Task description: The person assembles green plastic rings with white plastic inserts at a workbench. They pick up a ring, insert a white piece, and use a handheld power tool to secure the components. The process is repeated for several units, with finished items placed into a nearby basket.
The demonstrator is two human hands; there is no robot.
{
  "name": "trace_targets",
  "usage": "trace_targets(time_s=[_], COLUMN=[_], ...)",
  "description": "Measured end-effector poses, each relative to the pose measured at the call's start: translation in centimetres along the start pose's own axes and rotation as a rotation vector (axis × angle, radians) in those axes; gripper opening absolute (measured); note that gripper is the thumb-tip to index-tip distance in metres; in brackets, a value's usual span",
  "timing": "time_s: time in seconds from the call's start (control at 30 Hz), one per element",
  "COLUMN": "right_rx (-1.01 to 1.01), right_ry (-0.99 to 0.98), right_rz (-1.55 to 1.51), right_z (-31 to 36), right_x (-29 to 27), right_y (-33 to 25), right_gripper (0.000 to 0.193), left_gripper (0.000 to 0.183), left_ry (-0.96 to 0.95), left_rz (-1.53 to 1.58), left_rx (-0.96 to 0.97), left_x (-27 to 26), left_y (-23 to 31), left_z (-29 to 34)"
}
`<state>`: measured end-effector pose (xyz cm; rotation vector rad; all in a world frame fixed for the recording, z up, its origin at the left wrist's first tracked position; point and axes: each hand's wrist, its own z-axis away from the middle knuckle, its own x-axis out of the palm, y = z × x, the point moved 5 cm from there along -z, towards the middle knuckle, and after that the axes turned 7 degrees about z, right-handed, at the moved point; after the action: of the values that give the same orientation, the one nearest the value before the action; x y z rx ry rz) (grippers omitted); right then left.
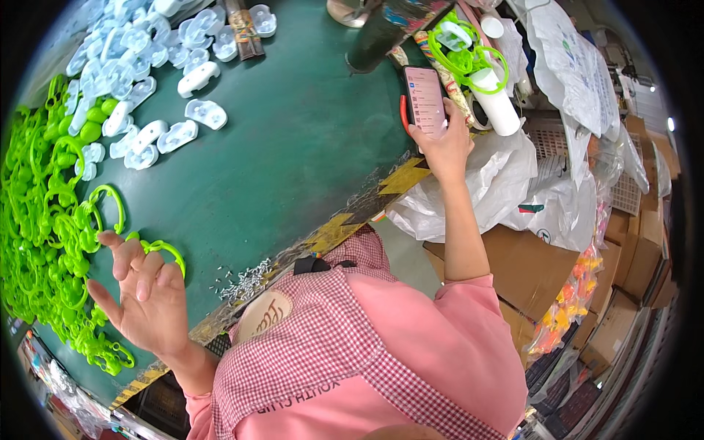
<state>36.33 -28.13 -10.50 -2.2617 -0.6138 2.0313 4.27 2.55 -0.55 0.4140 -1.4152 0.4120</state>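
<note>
My right hand [446, 144] is closed round the lower end of a smartphone [424, 99], its thumb across the near edge and its fingers along the right side. The phone's screen is lit and shows a list. A red curved handle [403, 115] pokes out just left of the phone; the rest of that tool is hidden. My left hand [150, 297] is raised, palm up, with fingers spread and slightly bent, and holds nothing. Beside it, a big heap of bright green plastic parts [44, 213] covers the table's left side. A curved green piece [167, 253] lies right behind its fingertips.
The green table [293, 147] has a worn yellow-and-black taped edge [330, 235]. Pale blue translucent plastic shells [117, 77] are piled at the far left. Small screws [249, 282] lie near the front edge. White plastic bags [477, 191] and cardboard boxes [528, 264] stand at right.
</note>
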Motion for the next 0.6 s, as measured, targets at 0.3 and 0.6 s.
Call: trace_targets(time_s=[0.3, 0.6], right_rx=[-0.51, -1.29], right_ry=[0.348, -0.298], right_rz=[0.035, -0.466], right_z=[1.2, 13.2], right_x=[-2.3, 3.6], right_y=[-6.1, -30.9], right_gripper=[0.074, 0.026], left_gripper=[0.054, 0.022], left_ry=[0.11, 0.792], left_rz=[-0.164, -2.025], left_rx=[0.193, 0.782], left_x=[-3.7, -8.1], left_y=[5.6, 13.7], left_z=[3.6, 9.5])
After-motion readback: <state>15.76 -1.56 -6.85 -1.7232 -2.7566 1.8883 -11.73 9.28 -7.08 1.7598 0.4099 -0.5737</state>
